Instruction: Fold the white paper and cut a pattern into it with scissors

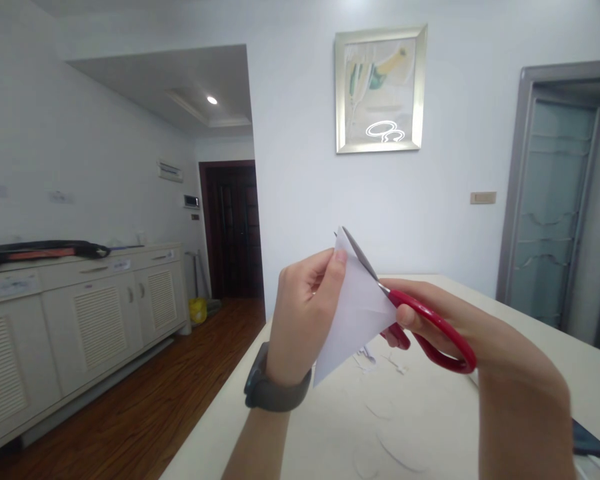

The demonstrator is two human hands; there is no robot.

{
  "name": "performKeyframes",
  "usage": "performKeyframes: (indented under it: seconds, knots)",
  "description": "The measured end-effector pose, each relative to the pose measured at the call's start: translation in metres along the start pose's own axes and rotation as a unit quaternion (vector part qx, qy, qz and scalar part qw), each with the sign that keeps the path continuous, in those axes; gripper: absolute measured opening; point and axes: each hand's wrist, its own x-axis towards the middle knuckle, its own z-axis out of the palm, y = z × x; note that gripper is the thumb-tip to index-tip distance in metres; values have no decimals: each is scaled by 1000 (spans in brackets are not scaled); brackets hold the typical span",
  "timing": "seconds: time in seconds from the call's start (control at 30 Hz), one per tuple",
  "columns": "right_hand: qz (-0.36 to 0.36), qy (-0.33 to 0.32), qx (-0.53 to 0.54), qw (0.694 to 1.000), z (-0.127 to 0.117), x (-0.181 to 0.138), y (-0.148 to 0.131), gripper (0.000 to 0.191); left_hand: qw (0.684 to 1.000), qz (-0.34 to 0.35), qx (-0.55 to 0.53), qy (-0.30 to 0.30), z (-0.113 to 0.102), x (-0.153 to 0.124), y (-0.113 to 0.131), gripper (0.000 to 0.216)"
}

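Note:
My left hand [305,313] is raised above the table and pinches a folded white paper [353,313] by its upper left edge; a dark watch sits on that wrist. My right hand [460,327] grips red-handled scissors [430,330], fingers through the loops. The metal blades run up along the paper's upper right edge, their tip near the top corner. Both hands hold their things in mid-air, in front of the white wall.
Below the hands lies a cream table [530,313] with several small paper scraps [380,363]. A dark flat object [593,440] lies at the right edge. A white sideboard [80,313] lines the left wall beside wooden floor [180,373]. A framed picture [380,90] hangs ahead.

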Motion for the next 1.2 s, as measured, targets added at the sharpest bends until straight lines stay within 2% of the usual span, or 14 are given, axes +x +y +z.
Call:
performKeyframes:
  seconds: [0.37,0.6,0.97,1.2]
  knots:
    - [-5,5,-12,1000,3,-1,1,36,999,-12,-18,25,1,-1,1,40]
    - [-1,4,1,1000,4,-2,-1,36,999,-27,-27,21,1,-2,0,40]
    - [-27,1,-1,1000,6,-3,4,40,997,-48,-62,22,0,-2,1,39]
    - [-18,1,-16,1000,7,-3,3,45,997,-43,-64,24,1,-1,4,39]
